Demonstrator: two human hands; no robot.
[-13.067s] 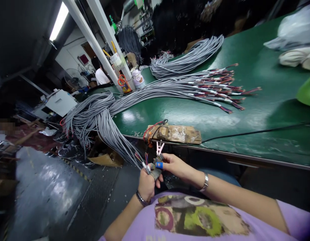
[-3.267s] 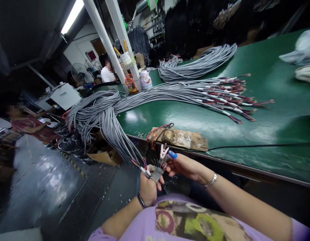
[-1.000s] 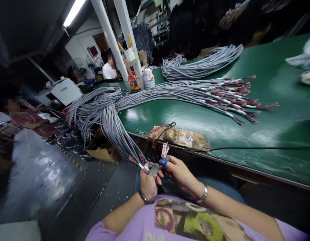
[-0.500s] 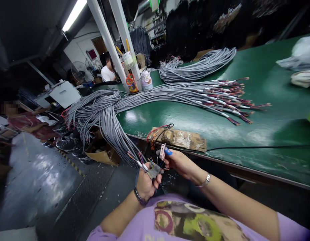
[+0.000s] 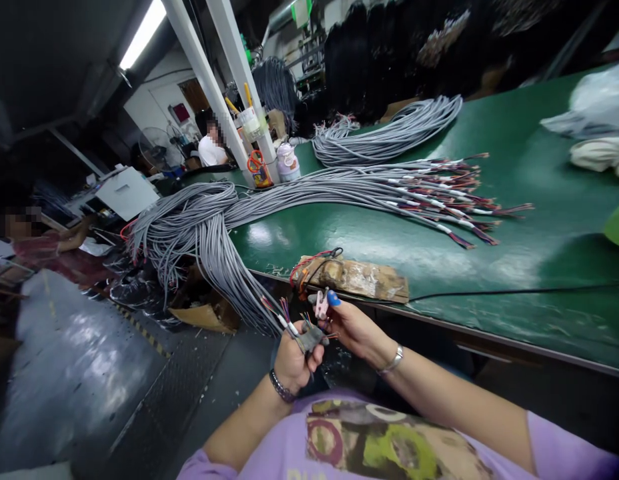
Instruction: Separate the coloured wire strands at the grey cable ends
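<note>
My left hand (image 5: 292, 363) is closed around the ends of a few grey cables (image 5: 288, 325), whose thin coloured wires (image 5: 307, 319) fan out above the fist. Grey wrapping (image 5: 312, 338) covers its thumb. Just to the right, my right hand (image 5: 358, 328) pinches a small pale pink clip-like tool (image 5: 321, 305) between a blue-wrapped thumb and the fingers. The tool is right by the wire tips; I cannot tell if it touches them. Behind both hands, a wooden block (image 5: 372, 277) with red and black leads lies at the table's edge.
A thick bundle of grey cables (image 5: 309, 190) lies across the green table (image 5: 554, 267) and hangs over its front edge. A second coil (image 5: 389, 137) lies behind. Scissors (image 5: 256, 163) and a lilac bottle (image 5: 288, 162) stand by a post. Two people are farther left.
The pink tool in my right hand has tilted and moved slightly down and left, closer to the wires. My left hand keeps its hold on the cables. The whole view has shifted a little.
</note>
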